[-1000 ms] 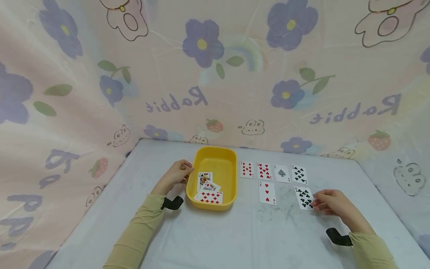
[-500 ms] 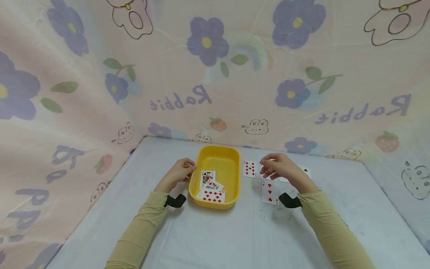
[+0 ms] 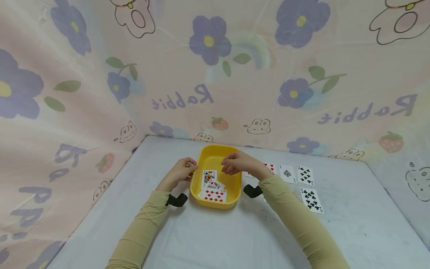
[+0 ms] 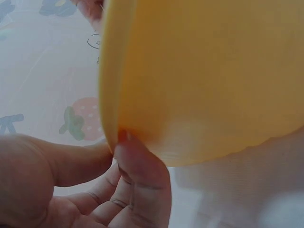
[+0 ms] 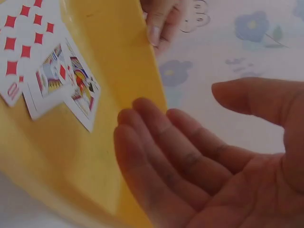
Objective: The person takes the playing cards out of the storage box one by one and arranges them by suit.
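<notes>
A yellow plastic tray [image 3: 213, 152] stands on the table. My left hand [image 3: 178, 175] pinches its left rim, thumb [image 4: 80, 164] against the outside and a bent finger [image 4: 142, 175] at the edge. Over the tray's right side, my right hand [image 3: 242, 164] reaches in from the right. Its fingers [image 5: 166, 142] are loosely bent, the thumb stands apart, and nothing is between them. Inside the tray lie a ten of diamonds [image 3: 213, 195], a face card of diamonds [image 5: 50, 80] and another face card [image 5: 85, 90], overlapping near the front left.
Right of the tray, face-up cards lie in two rows: a hearts card [image 3: 270, 167], an ace of spades [image 3: 287, 173], and clubs cards [image 3: 305, 175] behind and in front. The right arm mostly hides other cards. Patterned cloth walls [image 3: 168, 56] border the table.
My right hand has left the front clubs card, swept left across the rows, and is over the tray. That card stays on the table. My left hand keeps its hold on the rim.
</notes>
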Demonstrator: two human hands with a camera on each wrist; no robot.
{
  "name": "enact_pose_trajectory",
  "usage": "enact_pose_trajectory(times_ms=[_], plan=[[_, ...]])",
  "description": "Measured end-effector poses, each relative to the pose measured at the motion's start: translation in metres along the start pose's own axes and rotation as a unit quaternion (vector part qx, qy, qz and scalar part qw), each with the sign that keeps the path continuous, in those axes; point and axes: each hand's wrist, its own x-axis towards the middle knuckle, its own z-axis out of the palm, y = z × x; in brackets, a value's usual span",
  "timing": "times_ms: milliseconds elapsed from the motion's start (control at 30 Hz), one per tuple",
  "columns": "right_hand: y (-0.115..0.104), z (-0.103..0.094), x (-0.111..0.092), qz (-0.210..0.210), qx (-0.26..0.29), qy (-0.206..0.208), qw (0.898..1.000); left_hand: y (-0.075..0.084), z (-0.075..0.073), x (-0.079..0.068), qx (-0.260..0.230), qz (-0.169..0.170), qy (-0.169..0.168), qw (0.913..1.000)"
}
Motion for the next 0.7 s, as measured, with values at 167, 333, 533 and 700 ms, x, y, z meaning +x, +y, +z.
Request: enact_pose_trajectory(times_ms=[167, 333, 533, 700], plan=[[0.001, 0.014, 0.015, 0.018, -0.013, -0.017, 1.0, 0.0, -0.001, 0.001, -0.001, 0.001, -0.003, 1.0], [0.004, 0.023, 0.025, 0.036, -0.041, -0.029, 0.998, 0.0, 0.0, 0.001, 0.0, 0.0, -0.005, 1.0], [0.006, 0.031, 0.03, 0.062, -0.104, -0.031, 0.992, 0.001, 0.001, 0.0, -0.004, 0.0, -0.005, 1.0], [0.005, 0.034, 0.032, 0.07, -0.128, -0.053, 0.988, -0.001, 0.0, 0.0, -0.004, 0.005, -0.008, 0.9999]])
